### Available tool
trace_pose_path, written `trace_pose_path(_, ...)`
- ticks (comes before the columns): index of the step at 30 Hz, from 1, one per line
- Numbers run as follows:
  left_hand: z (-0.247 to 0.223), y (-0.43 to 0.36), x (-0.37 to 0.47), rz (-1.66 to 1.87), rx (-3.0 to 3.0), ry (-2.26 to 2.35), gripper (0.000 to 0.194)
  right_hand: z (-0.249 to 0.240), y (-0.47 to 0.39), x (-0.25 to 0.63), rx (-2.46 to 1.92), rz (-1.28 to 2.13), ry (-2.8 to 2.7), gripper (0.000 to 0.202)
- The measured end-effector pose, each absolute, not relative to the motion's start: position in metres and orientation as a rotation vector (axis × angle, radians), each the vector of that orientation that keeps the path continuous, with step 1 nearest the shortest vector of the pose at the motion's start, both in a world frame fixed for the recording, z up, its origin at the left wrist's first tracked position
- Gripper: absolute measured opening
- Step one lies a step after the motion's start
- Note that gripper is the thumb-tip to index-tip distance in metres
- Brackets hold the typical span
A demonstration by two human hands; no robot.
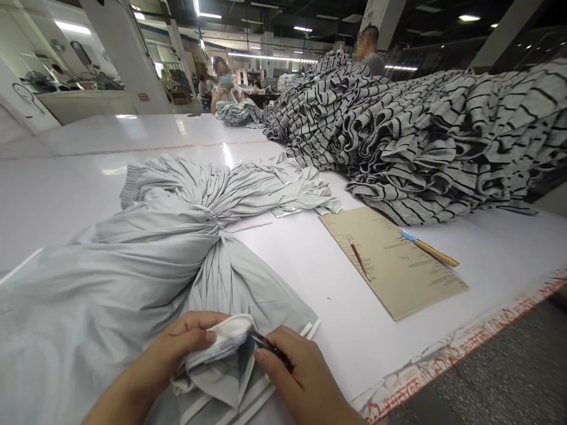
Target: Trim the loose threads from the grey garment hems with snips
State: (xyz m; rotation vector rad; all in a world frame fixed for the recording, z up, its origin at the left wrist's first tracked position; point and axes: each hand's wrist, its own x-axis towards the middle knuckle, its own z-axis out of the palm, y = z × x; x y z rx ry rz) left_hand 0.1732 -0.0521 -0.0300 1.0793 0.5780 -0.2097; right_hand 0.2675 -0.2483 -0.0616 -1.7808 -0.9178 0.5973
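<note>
My left hand [186, 339] pinches the white-edged rim of a light grey garment [217, 345], thumb on top. My right hand [296, 366] is closed around small dark thread snips [269, 345], mostly covered by my fingers. Their tip touches or lies just beside the white edge. Below both hands, folds of the same cloth hang toward the table's near side. The bunched grey fabric [146, 260] spreads left and away from me, gathered tight at a twisted middle.
A large heap of black-striped grey garments [398, 136] covers the table's right back. Nearer lies a brown card pad [390, 289] with a red pen [358, 260] and a blue-and-yellow knife-like tool [429, 248]. Red-printed tape [469, 342] lines the table edge. Two people stand beyond.
</note>
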Motion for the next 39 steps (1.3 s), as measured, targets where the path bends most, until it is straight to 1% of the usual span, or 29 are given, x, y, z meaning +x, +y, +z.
trace_pose_path(14, -0.029, -0.052, 0.173, -0.184, 1.111, 0.644, 0.038, -0.063, -0.243, 0.270, -1.696, 0.662, -0.882, 0.033)
trace_pose_path(21, -0.031, -0.054, 0.173, -0.194, 1.211, 0.662, 0.035, -0.062, -0.242, 0.269, -1.664, 0.643, -0.881, 0.034)
trace_pose_path(23, -0.029, -0.057, 0.173, -0.188, 1.254, 0.665, 0.030, -0.062, -0.242, 0.269, -1.656, 0.639, -0.870, 0.034)
trace_pose_path(25, -0.022, -0.063, 0.174, -0.089, 1.409, 0.633, 0.020, -0.061, -0.246, 0.274, -1.646, 0.623, -0.834, 0.033)
trace_pose_path(26, -0.017, -0.066, 0.175, 0.028, 1.554, 0.600, 0.015, -0.061, -0.249, 0.277, -1.641, 0.610, -0.797, 0.032)
trace_pose_path(27, -0.011, -0.069, 0.176, 0.175, 1.717, 0.550, 0.015, -0.060, -0.253, 0.282, -1.634, 0.595, -0.749, 0.031)
trace_pose_path(28, -0.006, -0.074, 0.179, 0.307, 1.868, 0.478, 0.019, -0.059, -0.257, 0.288, -1.624, 0.573, -0.680, 0.030)
trace_pose_path(29, -0.001, -0.079, 0.183, 0.367, 1.991, 0.391, 0.025, -0.058, -0.263, 0.293, -1.611, 0.549, -0.597, 0.031)
trace_pose_path(30, 0.002, -0.086, 0.188, 0.340, 2.073, 0.313, 0.030, -0.057, -0.268, 0.299, -1.597, 0.527, -0.513, 0.032)
trace_pose_path(32, -0.001, -0.102, 0.203, 0.102, 2.129, 0.219, 0.031, -0.056, -0.279, 0.309, -1.575, 0.488, -0.381, 0.035)
trace_pose_path(34, -0.014, -0.121, 0.221, -0.090, 2.192, 0.233, 0.025, -0.056, -0.288, 0.314, -1.568, 0.467, -0.324, 0.038)
trace_pose_path(36, -0.033, -0.138, 0.238, -0.127, 2.274, 0.309, 0.012, -0.056, -0.294, 0.316, -1.563, 0.461, -0.315, 0.039)
trace_pose_path(39, -0.054, -0.146, 0.248, -0.140, 2.318, 0.375, 0.008, -0.057, -0.297, 0.312, -1.551, 0.461, -0.304, 0.038)
